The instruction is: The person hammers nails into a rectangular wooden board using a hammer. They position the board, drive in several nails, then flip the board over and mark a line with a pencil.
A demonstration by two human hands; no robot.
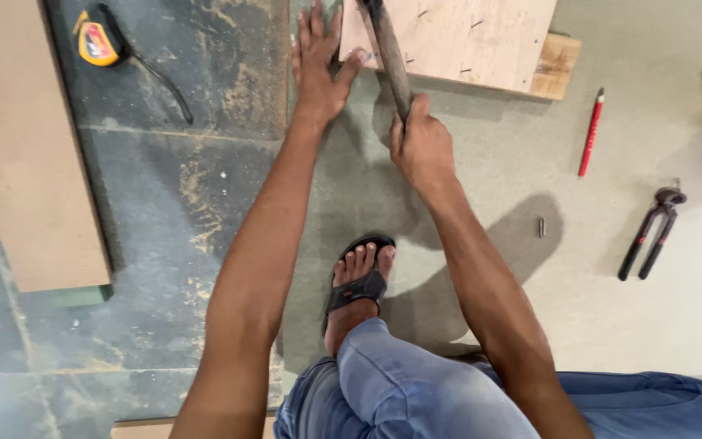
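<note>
The person crouches on a gray floor [652, 325] that looks smooth on the right and dusty and scratched on the left. One pale plywood board [457, 36] lies flat at the top, with small dark nail marks on its face. A thicker wood block [556, 67] pokes out from under its right corner.

The right hand [422, 146] is closed tight around one long, dark, round handle [389, 53]. It is likely a hammer, but the head is cut off by the top edge, so that is not sure. The handle slants up across the near edge of the board.

The left hand [318, 69] is open and flat, fingers straight and close together. It rests on the floor just beside the board's left corner, and its thumb touches the board's edge near the handle.

One foot in a black sandal [359, 284] stands on the floor between the two arms. Blue jeans [416, 390] cover the knees.

On the left lie one yellow tape measure [95, 39] with a black strap and one big flat brown board [18, 138]. On the right lie one red pencil [591, 132], one pair of dark metal pincers [652, 232] and one tiny metal pin [541, 227].
</note>
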